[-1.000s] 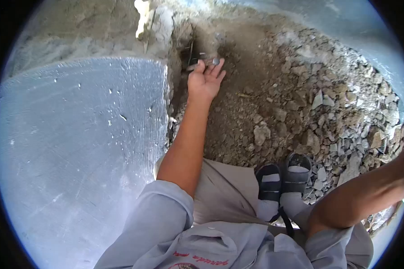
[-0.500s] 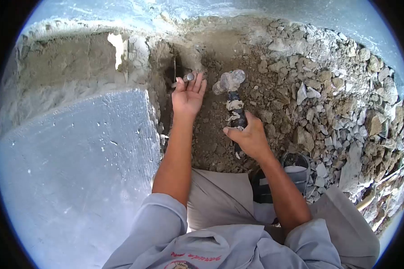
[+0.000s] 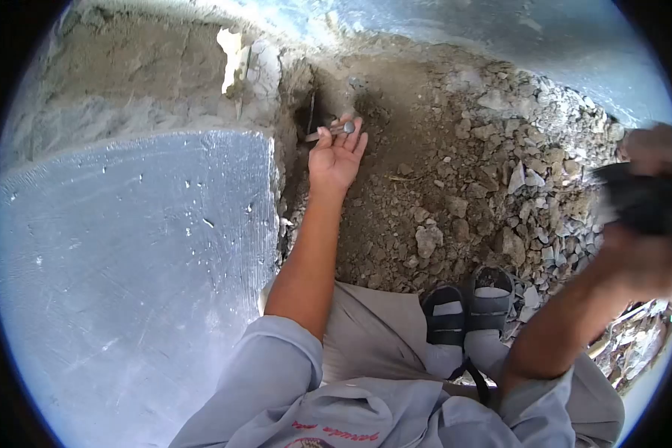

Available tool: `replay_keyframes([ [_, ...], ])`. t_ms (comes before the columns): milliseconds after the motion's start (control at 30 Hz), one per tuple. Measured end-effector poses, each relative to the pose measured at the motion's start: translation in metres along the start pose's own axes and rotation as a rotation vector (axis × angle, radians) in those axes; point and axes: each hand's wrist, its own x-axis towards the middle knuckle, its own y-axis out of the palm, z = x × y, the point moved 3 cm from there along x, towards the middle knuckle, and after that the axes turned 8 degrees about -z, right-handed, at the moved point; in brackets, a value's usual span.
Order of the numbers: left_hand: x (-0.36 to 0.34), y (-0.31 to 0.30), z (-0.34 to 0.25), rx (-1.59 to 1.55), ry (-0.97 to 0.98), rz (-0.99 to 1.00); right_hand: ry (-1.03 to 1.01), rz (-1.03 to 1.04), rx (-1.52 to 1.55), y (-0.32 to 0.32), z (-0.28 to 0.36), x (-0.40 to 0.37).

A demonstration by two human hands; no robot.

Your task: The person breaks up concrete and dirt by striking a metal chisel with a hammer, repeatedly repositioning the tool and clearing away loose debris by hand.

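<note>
My left hand point(image 3: 336, 160) is closed around a metal chisel point(image 3: 349, 128), palm up. The chisel's round struck end faces right, and its shaft points left into a dark hollow point(image 3: 304, 113) at the foot of the broken wall edge; the tip is hard to make out. Far out at the right edge, my right hand point(image 3: 638, 261) is smeared by motion, wrapped round the black-taped handle of a hammer point(image 3: 638, 198). The hammer's head point(image 3: 649, 149) is a blur above the handle, and part of the hammer runs out of view.
Broken stones and rubble point(image 3: 515, 194) cover the ground on the right. A smooth grey slab point(image 3: 134, 284) lies at left, with a rough mortar ledge point(image 3: 142, 112) behind it. My sandalled feet point(image 3: 448, 321) are close below the dug soil.
My right hand has swung the hammer from the middle, beside the left hand, out to the far right. The left hand still holds the chisel at the hollow; the view has shifted slightly.
</note>
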Motion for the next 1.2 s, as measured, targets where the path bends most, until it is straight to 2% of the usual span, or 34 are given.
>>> replay_keyframes([
  [33, -0.001, 0.002, -0.001, 0.004, -0.006, 0.005, -0.09, -0.067, 0.051, -0.001, 0.007, 0.01],
  [100, 0.002, 0.0, -0.003, 0.01, -0.009, 0.009, -0.104, -0.216, -0.052, 0.003, -0.011, -0.017],
  [167, 0.004, -0.009, -0.006, 0.016, -0.002, 0.001, 0.062, -0.213, -0.493, 0.03, -0.07, -0.098],
  [200, 0.004, -0.009, -0.007, 0.046, 0.013, -0.008, 0.208, -0.056, -0.624, 0.053, -0.11, -0.155],
  [267, 0.005, 0.001, -0.004, 0.052, 0.011, -0.072, 0.783, 0.48, -0.348, 0.101, -0.151, -0.229],
  [300, -0.001, -0.01, 0.0, 0.085, -0.003, -0.076, 1.239, 0.428, -0.096, 0.101, -0.139, -0.232],
  [367, 0.016, -0.012, -0.004, 0.094, 0.019, -0.008, 0.976, 0.405, -0.089, 0.09, -0.146, -0.218],
  [400, 0.009, -0.01, -0.004, 0.098, 0.014, -0.04, 0.906, 0.396, -0.108, 0.073, -0.138, -0.227],
  [467, 0.007, -0.005, -0.003, 0.109, 0.006, -0.043, 0.934, 0.196, 0.147, 0.06, -0.099, -0.17],
  [500, 0.004, -0.005, -0.003, 0.114, 0.005, -0.046, 0.649, 0.273, -0.231, 0.049, -0.083, -0.137],
  [533, 0.004, -0.003, -0.003, 0.087, -0.013, -0.049, 0.743, 0.1, -0.14, 0.043, -0.07, -0.115],
  [633, 0.006, -0.002, -0.003, 0.072, -0.015, -0.046, 0.338, -0.061, 0.108, 0.028, -0.055, -0.069],
  [700, 0.009, -0.004, -0.003, 0.106, 0.003, -0.032, 0.172, -0.049, -0.018, 0.026, -0.053, -0.073],
  [767, 0.011, -0.007, -0.004, 0.128, 0.011, -0.045, 0.507, -0.26, -0.003, 0.048, -0.064, -0.119],
  [800, 0.009, -0.008, -0.005, 0.133, 0.009, -0.061, 0.557, -0.224, -0.094, 0.058, -0.094, -0.16],
  [833, 0.008, -0.006, -0.005, 0.14, 0.005, -0.073, 0.541, -0.063, -0.335, 0.073, -0.134, -0.212],
  [867, 0.007, -0.005, -0.004, 0.134, -0.001, -0.095, 0.607, 0.122, -0.374, 0.095, -0.149, -0.232],
  [900, 0.008, -0.007, -0.003, 0.126, -0.007, -0.117, 0.778, 0.441, -0.343, 0.112, -0.163, -0.239],
  [1000, 0.015, -0.009, -0.004, 0.092, -0.021, -0.103, 0.864, 0.406, -0.222, 0.093, -0.17, -0.237],
  [1067, 0.017, -0.014, -0.005, 0.094, 0.012, -0.058, 0.904, 0.304, -0.089, 0.078, -0.143, -0.2],
  [1133, 0.014, -0.01, -0.005, 0.063, 0.019, -0.078, 0.68, 0.086, 0.041, 0.065, -0.114, -0.157],
  [1200, 0.013, -0.006, -0.008, 0.051, 0.021, -0.09, 0.617, -0.133, 0.124, 0.059, -0.09, -0.13],
])
